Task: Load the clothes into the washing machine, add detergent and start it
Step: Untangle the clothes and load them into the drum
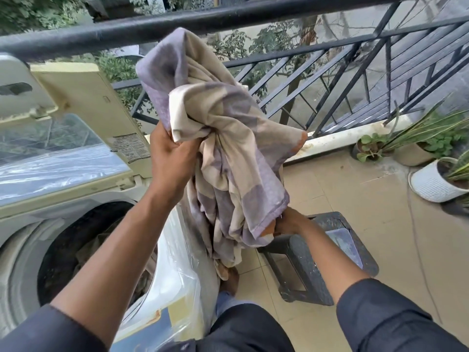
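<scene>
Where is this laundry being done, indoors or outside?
Probably an open balcony of a home: a black metal railing with trees beyond it, potted plants on the tiled floor, and a top-loading washing machine standing beside the rail.

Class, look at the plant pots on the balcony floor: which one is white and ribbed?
The white ribbed pot, nearest the right edge. The other pots, a beige pot and a small dark pot, sit closer to the railing.

A washing machine stood at nine o'clock with its lid raised, a stool at four o'clock, potted plants at three o'clock, and a railing at twelve o'clock behind a held-up cloth.
</scene>
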The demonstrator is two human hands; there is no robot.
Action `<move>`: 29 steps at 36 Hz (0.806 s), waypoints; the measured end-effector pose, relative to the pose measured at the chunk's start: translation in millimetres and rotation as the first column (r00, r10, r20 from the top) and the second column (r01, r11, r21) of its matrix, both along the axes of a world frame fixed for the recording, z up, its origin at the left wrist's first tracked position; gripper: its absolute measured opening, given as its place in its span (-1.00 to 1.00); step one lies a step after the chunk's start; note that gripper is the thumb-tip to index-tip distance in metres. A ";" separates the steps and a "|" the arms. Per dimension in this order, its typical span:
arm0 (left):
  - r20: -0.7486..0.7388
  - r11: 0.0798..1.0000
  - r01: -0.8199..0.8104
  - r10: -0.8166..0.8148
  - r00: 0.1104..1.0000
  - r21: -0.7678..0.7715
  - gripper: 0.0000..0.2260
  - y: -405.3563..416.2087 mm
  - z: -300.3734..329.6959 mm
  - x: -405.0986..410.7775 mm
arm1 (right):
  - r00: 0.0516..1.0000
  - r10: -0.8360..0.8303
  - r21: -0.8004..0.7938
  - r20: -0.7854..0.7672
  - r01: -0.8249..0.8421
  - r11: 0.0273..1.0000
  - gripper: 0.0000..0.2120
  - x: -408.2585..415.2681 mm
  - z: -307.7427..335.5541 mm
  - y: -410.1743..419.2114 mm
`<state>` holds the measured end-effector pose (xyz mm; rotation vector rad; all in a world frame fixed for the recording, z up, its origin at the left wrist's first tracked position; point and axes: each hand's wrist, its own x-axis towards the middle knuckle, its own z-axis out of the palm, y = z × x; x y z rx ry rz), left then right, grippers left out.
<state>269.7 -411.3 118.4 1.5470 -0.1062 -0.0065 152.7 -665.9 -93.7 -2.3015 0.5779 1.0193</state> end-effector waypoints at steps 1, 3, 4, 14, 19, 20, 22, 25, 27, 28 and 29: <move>-0.009 1.000 -0.001 0.001 1.000 0.006 -0.80 -0.7 -0.7 0.1 | 1.000 0.016 0.009 -0.015 -0.016 1.000 -0.86 -2.3 10.6 8.0; -0.021 1.000 -0.022 0.022 1.000 0.020 -0.74 -1.5 -1.1 0.7 | 0.998 -0.062 0.003 0.024 0.062 0.998 -0.93 -6.5 14.2 13.6; -0.025 0.999 -0.025 0.025 0.999 0.026 -0.73 -0.7 -2.4 1.3 | 0.985 -0.165 0.016 0.041 0.165 0.986 -0.94 -6.7 16.0 12.3; -0.059 0.996 -0.038 0.043 0.997 0.084 -0.62 9.6 -4.2 3.8 | 0.419 -0.889 0.871 -0.185 0.489 0.049 -0.67 5.8 130.2 -23.3; -0.078 0.984 -0.073 0.087 0.993 0.164 -0.54 10.6 -16.2 7.7 | 0.469 -0.829 0.953 -0.303 0.158 -0.258 -0.47 21.7 195.7 -25.3; -0.081 0.982 -0.073 0.088 0.993 0.176 -0.55 10.0 -16.4 7.4 | 0.483 -0.838 0.965 -0.254 0.069 -0.253 -0.51 22.6 205.4 -21.3; -0.086 0.982 -0.063 0.079 0.993 0.176 -0.57 7.5 -15.3 4.5 | 0.537 -0.830 0.972 -0.150 -0.073 -0.223 -0.53 26.7 223.7 -13.8; -0.086 0.985 -0.048 0.063 0.994 0.168 -0.54 5.0 -14.1 0.2 | 0.638 -0.768 0.944 -0.060 -0.213 -0.251 -0.49 36.4 243.8 3.5; -0.065 0.986 -0.003 0.014 0.998 0.164 -0.59 2.2 -13.8 -3.1 | 0.651 -0.757 0.948 -0.054 -0.204 -0.244 -0.45 46.0 251.1 20.6; -0.055 0.986 0.024 -0.015 0.998 0.163 -0.63 0.4 -13.9 -5.0 | 0.670 -0.741 0.956 -0.044 -0.187 -0.225 -0.42 49.6 253.8 30.0; -0.051 0.987 0.050 -0.043 0.998 0.150 -0.65 -1.5 -14.6 -6.6 | 0.686 -0.726 0.960 -0.041 -0.174 -0.219 -0.39 52.4 256.8 40.2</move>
